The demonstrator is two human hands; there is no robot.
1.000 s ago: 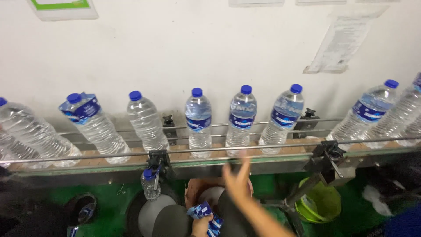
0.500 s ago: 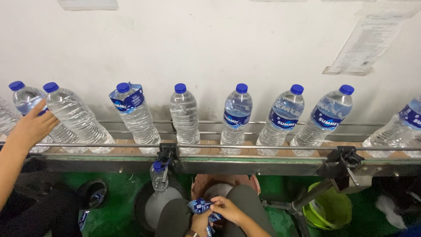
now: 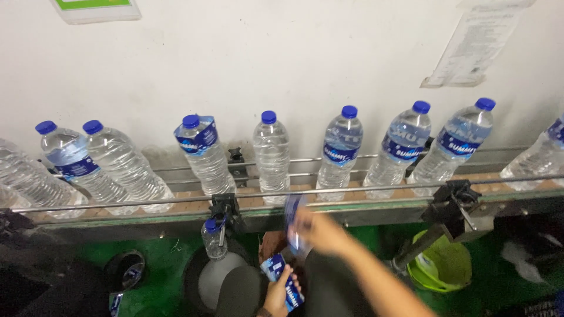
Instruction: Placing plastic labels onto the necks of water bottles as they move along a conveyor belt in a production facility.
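Note:
My right hand point(image 3: 320, 229) is raised just below the conveyor rail, blurred, pinching a blue label sleeve point(image 3: 292, 226). It is below a bare clear bottle point(image 3: 272, 157) with a blue cap. My left hand point(image 3: 277, 293) rests near my lap, holding a stack of blue label sleeves point(image 3: 283, 279). Left of the bare bottle stands a bottle with a loose sleeve around its neck point(image 3: 204, 154). Labelled bottles point(image 3: 341, 152) stand to the right on the conveyor point(image 3: 376, 202).
Two more bottles point(image 3: 117, 167) stand at the left. A small bottle point(image 3: 214, 238) is clipped under the rail by a black bracket point(image 3: 226, 205). A green bucket point(image 3: 440, 264) and a second bracket point(image 3: 455, 196) lie right. A white wall with papers is behind.
My right hand left the stack in my lap and rose toward the conveyor with one sleeve. The other person's hand at the left is gone. The bottles have shifted right.

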